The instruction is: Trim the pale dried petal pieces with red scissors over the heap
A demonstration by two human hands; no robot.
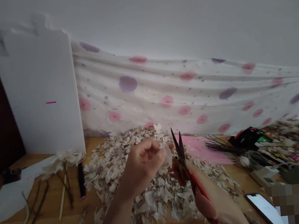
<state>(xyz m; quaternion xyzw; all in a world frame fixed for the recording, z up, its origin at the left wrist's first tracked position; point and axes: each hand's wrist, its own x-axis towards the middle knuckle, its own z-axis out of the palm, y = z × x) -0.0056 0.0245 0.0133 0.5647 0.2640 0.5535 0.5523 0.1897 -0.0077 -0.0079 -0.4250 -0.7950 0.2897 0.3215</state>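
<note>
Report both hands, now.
Left hand: closed, pinching a thin pale piece between thumb and fingers.
Right hand: holding red-handled scissors, blades pointing up and slightly apart; exact finger grip unclear.

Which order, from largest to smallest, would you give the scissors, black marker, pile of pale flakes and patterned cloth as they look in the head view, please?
1. Patterned cloth
2. Pile of pale flakes, partly covered
3. Scissors
4. Black marker
</note>
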